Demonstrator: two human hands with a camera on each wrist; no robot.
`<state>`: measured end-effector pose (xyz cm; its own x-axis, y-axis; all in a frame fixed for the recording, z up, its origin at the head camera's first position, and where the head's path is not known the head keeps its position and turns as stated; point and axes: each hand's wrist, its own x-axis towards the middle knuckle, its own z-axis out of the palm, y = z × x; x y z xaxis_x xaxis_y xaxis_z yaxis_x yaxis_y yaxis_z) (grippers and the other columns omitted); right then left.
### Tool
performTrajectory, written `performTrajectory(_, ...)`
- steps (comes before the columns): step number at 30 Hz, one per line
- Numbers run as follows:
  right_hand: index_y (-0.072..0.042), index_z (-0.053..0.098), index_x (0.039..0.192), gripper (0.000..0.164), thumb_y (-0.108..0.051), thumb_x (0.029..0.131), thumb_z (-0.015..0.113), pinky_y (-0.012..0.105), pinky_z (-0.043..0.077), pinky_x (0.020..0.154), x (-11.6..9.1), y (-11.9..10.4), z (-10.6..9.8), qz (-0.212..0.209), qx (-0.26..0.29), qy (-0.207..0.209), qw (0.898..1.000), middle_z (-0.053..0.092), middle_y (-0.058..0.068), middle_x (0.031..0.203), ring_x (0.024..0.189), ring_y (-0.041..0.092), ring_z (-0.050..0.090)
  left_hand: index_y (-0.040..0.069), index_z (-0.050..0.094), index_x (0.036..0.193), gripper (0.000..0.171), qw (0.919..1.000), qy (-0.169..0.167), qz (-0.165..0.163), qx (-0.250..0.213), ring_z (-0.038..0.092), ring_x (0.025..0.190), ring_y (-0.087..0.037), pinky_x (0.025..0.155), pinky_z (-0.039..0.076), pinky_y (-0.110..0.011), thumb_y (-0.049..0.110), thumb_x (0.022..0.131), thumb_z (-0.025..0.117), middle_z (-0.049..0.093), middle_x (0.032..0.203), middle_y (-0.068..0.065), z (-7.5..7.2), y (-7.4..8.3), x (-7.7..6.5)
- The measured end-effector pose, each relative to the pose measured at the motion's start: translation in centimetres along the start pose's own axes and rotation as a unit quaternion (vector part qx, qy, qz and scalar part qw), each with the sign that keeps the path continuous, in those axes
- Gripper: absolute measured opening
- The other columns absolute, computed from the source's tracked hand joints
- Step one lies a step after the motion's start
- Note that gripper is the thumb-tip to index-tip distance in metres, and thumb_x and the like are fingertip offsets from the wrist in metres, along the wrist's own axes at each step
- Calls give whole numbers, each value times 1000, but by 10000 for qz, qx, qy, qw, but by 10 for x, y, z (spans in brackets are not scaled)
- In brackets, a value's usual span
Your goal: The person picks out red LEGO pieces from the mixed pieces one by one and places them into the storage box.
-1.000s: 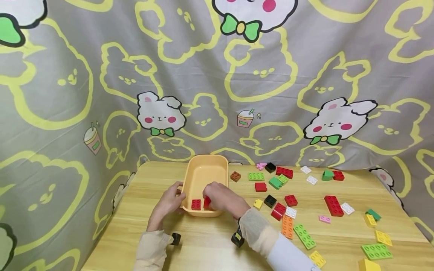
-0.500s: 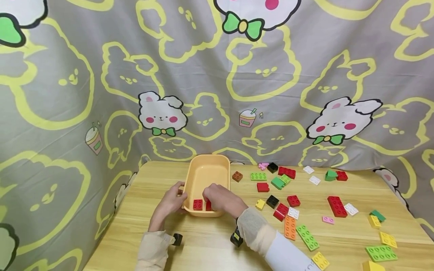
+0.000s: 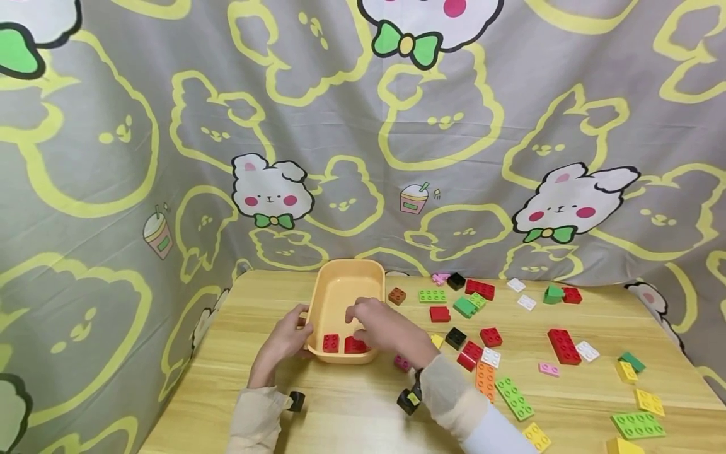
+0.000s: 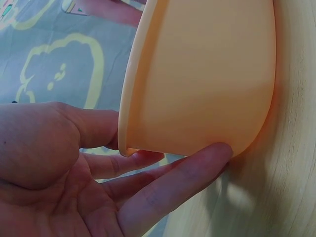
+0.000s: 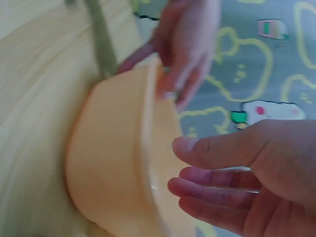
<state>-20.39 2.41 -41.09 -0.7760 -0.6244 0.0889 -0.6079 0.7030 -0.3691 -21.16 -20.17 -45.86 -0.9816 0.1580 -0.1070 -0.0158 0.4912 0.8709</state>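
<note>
A light-orange plastic tub [image 3: 334, 302] stands on the table, and my left hand [image 3: 287, 334] grips its left side near the front corner. In the left wrist view that hand's thumb is at the rim, with the fingers against the tub's wall. Two red toy bricks lie in the front end of the tub: a studded brick [image 3: 331, 343] at the left and another red brick [image 3: 355, 345] at the right. My right hand [image 3: 382, 323] is over the tub's right side, fingers parted and holding nothing. In the right wrist view its fingertips [image 5: 186, 144] are near the rim.
Loose toy bricks spread over the table to the right, among them a brown brick [image 3: 397, 295], a black brick [image 3: 455, 338], a long orange brick [image 3: 484, 380] and a green brick [image 3: 515, 398]. A patterned curtain [image 3: 351, 126] hangs right behind the table.
My right hand has let go of the red brick in the tub, opened its fingers and drawn up and to the right. The left hand keeps its grip on the tub.
</note>
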Motion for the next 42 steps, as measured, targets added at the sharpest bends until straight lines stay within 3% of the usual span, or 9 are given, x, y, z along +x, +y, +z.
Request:
performTrajectory(7,-8,70,110,22,-14,89,71,31,58,78,-33,4,-23,103,381,391,9985,66,6,110,95,18,62,-6,46,137,44,9999,18,15,129,67,77,-35,53,62,-41,-5,93,48,60,112,-32,-1,1,-1)
performTrajectory(15,-11,70,110,23,-15,87,72,32,58,78,-71,15,-44,279,231,892,9954,65,3,112,96,16,63,-6,46,137,45,9998,31,55,197,67,71,-32,53,62,-43,-4,92,48,62,107,-31,0,-1,-1)
performTrajectory(25,-11,71,112,28,-14,85,75,39,59,79,-115,45,-52,665,143,1366,9883,67,2,108,96,18,64,-6,46,137,45,9997,30,13,258,67,72,-30,54,62,-43,-4,92,48,62,109,-31,1,-2,1)
performTrajectory(35,-4,69,112,31,-11,83,76,50,59,77,-153,88,-60,1043,368,2024,9730,69,9,108,96,29,66,-7,45,137,45,9997,-131,134,179,67,74,-33,56,62,-44,-3,93,48,61,106,-31,2,1,4)
performTrajectory(42,-1,64,121,41,-7,82,76,57,57,72,-168,109,-71,1117,-47,2583,9596,62,20,116,97,38,61,-6,45,138,46,9998,-64,64,171,67,74,-32,55,61,-44,-3,92,48,62,106,-30,0,-4,2)
